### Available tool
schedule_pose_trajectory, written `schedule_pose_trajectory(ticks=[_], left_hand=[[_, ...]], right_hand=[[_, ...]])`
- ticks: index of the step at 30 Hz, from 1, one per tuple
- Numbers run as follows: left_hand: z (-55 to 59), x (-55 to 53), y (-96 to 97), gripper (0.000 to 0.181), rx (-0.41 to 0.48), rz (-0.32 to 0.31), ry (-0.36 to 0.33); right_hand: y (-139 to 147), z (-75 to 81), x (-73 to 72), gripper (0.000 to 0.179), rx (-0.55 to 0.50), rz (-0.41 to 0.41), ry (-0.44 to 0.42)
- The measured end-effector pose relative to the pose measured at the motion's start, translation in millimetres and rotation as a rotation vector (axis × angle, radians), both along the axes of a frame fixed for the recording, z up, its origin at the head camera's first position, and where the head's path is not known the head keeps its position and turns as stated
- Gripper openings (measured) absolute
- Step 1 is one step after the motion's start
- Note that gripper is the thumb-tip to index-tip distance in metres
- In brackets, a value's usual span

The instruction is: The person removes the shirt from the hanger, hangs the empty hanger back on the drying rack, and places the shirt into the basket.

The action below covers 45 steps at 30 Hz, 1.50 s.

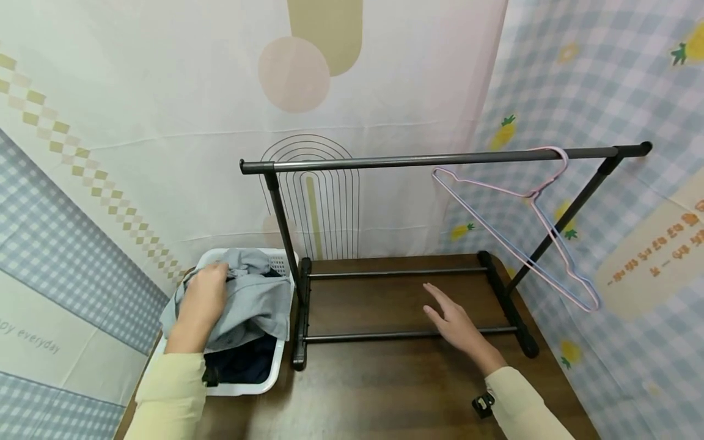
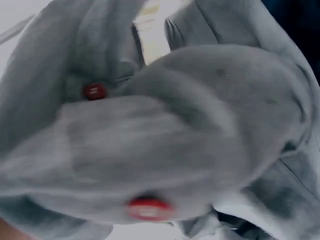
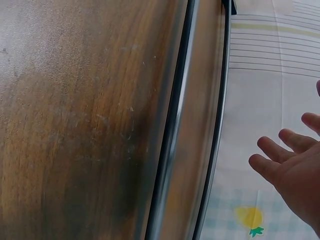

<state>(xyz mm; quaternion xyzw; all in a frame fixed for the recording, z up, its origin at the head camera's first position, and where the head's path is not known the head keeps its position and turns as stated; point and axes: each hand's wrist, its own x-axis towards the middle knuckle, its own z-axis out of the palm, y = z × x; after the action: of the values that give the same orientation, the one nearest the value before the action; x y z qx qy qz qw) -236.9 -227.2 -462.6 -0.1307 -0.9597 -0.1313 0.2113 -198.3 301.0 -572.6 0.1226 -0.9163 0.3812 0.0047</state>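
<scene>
My left hand [image 1: 202,299] grips a grey-blue garment with buttons [image 1: 255,299] over the white basket [image 1: 264,386] at the left; its fingertips are hidden in the cloth. Up close in the left wrist view, the garment [image 2: 150,135] fills most of the picture and shows red buttons [image 2: 150,209]. Dark navy cloth [image 1: 250,362] lies under it in the basket. My right hand [image 1: 456,325] is held out over the rack's lower bars with fingers spread and nothing in them. The right wrist view shows that hand [image 3: 300,170] at its right edge.
A black clothes rack [image 1: 385,162] stands on the brown wooden table [image 1: 385,391]. Pink and blue hangers [image 1: 533,195] hang at the right of its top bar. Patterned cloth walls [image 1: 192,122] enclose the back and sides.
</scene>
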Motion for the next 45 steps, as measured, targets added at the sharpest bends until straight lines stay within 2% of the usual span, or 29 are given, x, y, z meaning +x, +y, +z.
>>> schedule_pose_trajectory(ticks=[1,4,8,13,15,20,25,28,32,36,38,42,45], left_hand=[[-1.1,-4.8,-2.4,0.016,-0.009,0.002,-0.004],[-7.2,-18.4,-6.5,0.035,-0.021,0.006,-0.011],[-21.4,-36.1,-2.7,0.043,-0.023,0.017,-0.047],[-45.1,-47.2,14.8,0.04,-0.06,0.054,-0.21],[-55.4,-48.2,19.0,0.036,-0.086,0.058,-0.285],[-80.1,-49.5,21.9,0.036,-0.158,0.049,-0.408],[-100.2,-45.6,31.2,0.044,-0.18,0.049,-0.546],[-107.3,-42.3,35.2,0.048,-0.165,0.036,-0.62],[-110.1,-40.1,36.9,0.051,-0.13,0.039,-0.68],[-103.8,-41.5,33.9,0.057,-0.066,0.06,-0.665],[-97.1,-42.0,32.8,0.059,-0.015,0.059,-0.622],[-81.4,-39.7,38.3,0.055,0.052,0.012,-0.465],[-71.9,-35.1,48.2,0.052,0.015,-0.052,-0.343]], right_hand=[[0.4,-0.4,0.0,0.06,0.0,-0.002,-0.003],[1.8,-0.7,0.6,0.061,-0.005,-0.017,-0.011],[3.9,-0.6,2.6,0.061,-0.016,-0.034,-0.022],[4.2,-1.6,4.9,0.063,-0.023,-0.039,-0.042],[3.8,-1.8,5.0,0.064,-0.03,-0.045,-0.047],[4.4,-2.3,4.4,0.064,-0.032,-0.049,-0.047],[6.4,-3.1,6.9,0.062,-0.031,-0.064,-0.043],[5.5,-3.6,7.4,0.064,0.0,-0.057,-0.027],[3.0,-6.3,5.6,0.068,0.105,-0.045,0.016],[0.1,-10.4,1.8,0.068,0.252,-0.04,0.09],[-0.8,-11.5,0.4,0.068,0.315,-0.036,0.129],[-0.1,-12.3,-0.9,0.069,0.409,-0.033,0.184],[1.1,-11.9,-1.2,0.07,0.444,-0.032,0.198]])
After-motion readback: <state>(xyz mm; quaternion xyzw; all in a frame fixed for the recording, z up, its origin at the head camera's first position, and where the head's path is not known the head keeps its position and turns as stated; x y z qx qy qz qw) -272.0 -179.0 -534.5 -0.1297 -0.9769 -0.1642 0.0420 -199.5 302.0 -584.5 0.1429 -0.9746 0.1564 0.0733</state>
